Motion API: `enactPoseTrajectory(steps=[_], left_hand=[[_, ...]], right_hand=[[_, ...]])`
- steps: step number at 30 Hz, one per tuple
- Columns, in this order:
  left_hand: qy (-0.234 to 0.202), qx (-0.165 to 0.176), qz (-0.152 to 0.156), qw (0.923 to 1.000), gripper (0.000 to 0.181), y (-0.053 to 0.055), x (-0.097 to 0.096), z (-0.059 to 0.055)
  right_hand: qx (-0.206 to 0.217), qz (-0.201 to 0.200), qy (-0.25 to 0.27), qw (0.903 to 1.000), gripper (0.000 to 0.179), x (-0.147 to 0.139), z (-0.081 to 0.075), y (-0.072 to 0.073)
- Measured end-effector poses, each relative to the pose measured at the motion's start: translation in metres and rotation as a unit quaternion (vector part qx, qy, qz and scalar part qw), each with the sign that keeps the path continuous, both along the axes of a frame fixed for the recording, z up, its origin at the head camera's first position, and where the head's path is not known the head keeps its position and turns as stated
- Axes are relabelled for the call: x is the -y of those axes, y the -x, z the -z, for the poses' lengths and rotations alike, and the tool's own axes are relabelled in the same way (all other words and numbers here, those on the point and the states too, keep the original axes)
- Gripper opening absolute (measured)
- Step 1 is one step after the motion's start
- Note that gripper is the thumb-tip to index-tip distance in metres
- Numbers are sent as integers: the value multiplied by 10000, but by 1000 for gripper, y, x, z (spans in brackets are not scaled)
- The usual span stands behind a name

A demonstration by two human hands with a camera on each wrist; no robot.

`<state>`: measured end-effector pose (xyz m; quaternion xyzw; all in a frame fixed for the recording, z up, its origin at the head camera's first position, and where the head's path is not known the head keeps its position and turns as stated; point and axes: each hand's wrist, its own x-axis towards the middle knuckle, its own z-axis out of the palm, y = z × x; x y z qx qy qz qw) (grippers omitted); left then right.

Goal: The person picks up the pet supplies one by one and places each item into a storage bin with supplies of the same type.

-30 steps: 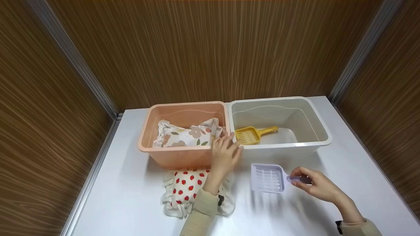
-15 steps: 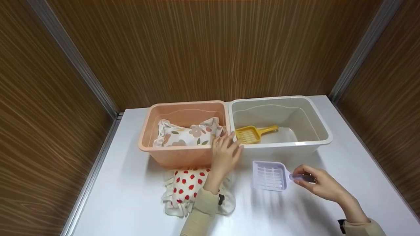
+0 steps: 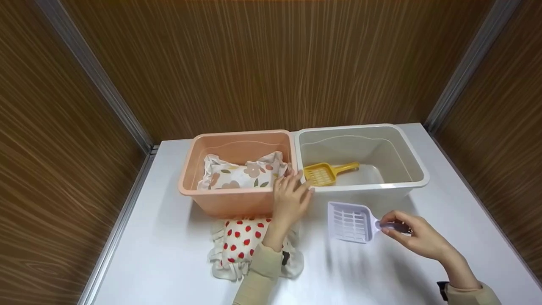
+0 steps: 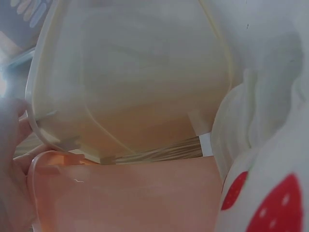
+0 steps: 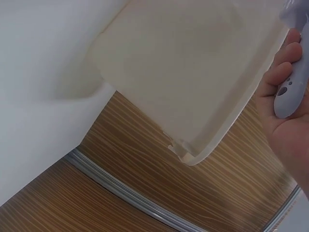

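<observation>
My right hand [image 3: 417, 233] grips the handle of a lavender slotted litter scoop [image 3: 350, 222], holding it in front of the white bin [image 3: 364, 192]. The scoop's blade points left and a shadow falls on the table below it. In the right wrist view, several fingers curl round the scoop handle [image 5: 289, 89]. My left hand [image 3: 290, 199] rests, fingers spread and relaxed, on the near rims where the peach bin [image 3: 233, 199] meets the white bin. A yellow litter scoop [image 3: 322, 174] lies inside the white bin. A floral frilled pillow [image 3: 241, 174] lies in the peach bin.
A strawberry-print frilled pillow [image 3: 243, 241] lies on the white table [image 3: 161, 254] before the peach bin, partly under my left forearm. Wood-grain panels [image 3: 279, 63] stand behind and on both sides, with metal strips [image 3: 97, 80] at the corners.
My right hand has raised the lavender scoop, moving it slightly right and away toward the white bin, and its blade has tilted a little. The left hand has stayed in place.
</observation>
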<state>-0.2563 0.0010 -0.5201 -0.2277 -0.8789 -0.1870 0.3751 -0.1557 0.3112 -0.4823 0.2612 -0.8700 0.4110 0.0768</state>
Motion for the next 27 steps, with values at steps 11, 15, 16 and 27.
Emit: enactPoseTrajectory(steps=[11, 15, 16, 27], left_hand=[[12, 54, -9, 10000, 24, -1, 0, -1], [-16, 69, 17, 10000, 24, -1, 0, -1], [-16, 72, 10, 10000, 25, -1, 0, -1], [39, -50, -45, 10000, 24, 0, 0, 0]], right_hand=[[-172, 57, 130, 9998, 27, 1, -7, 1], [-201, 71, 164, 9996, 27, 1, -9, 2], [-197, 78, 162, 9996, 27, 1, -9, 2], [-320, 44, 64, 9995, 22, 0, -19, 6]])
